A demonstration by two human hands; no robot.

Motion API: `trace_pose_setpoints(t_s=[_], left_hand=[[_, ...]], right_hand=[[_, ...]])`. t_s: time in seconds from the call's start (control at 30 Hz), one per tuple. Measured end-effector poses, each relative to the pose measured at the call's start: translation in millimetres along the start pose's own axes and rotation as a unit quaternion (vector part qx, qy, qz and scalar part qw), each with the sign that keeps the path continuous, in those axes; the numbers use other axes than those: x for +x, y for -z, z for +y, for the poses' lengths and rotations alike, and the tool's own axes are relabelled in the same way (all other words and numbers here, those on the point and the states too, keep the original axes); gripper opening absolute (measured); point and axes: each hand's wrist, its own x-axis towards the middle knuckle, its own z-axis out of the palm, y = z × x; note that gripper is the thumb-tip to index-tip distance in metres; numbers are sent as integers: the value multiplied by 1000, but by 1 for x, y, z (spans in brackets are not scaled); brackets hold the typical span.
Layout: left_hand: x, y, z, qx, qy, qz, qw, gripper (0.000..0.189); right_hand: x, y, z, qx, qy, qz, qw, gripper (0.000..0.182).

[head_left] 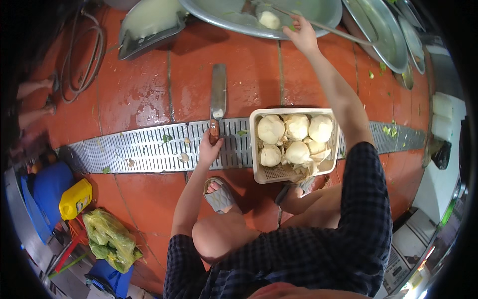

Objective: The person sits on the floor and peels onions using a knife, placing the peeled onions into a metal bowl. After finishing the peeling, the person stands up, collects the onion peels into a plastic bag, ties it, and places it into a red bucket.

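Observation:
My left hand (210, 148) grips the wooden handle of a wide flat metal blade (219, 89), which points away from me over the floor drain. A small white piece lies on the blade near the handle. Out over the rim of a big metal basin (239, 28), my right hand (301, 33) is around a long thin metal handle (336, 33); its far end reaches into the basin beside a peeled white bulb (269, 20). Between my arms stands a cream plastic basket (254, 149) with several round pale root vegetables (271, 129) and loose peel.
A slotted metal drain cover (149, 149) crosses the wet red tiles, with scraps on it. A dustpan-like container (149, 22) and a coiled hose (84, 59) lie at upper left, more metal basins (388, 33) at upper right. A yellow jug (75, 199) and a bagged bundle of greens (112, 239) are at left. Another person's feet (48, 95) show at far left.

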Motion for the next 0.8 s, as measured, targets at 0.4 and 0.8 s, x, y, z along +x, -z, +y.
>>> trace_pose_setpoints(t_s=[0.4, 0.8], left_hand=[[14, -40, 144, 240, -405, -167, 866, 54], [27, -101, 157, 489, -512, -216, 673, 75]], right_hand=[[-269, 106, 48, -207, -42, -296, 932, 70], [-271, 113, 44, -65, -53, -382, 920, 82]])
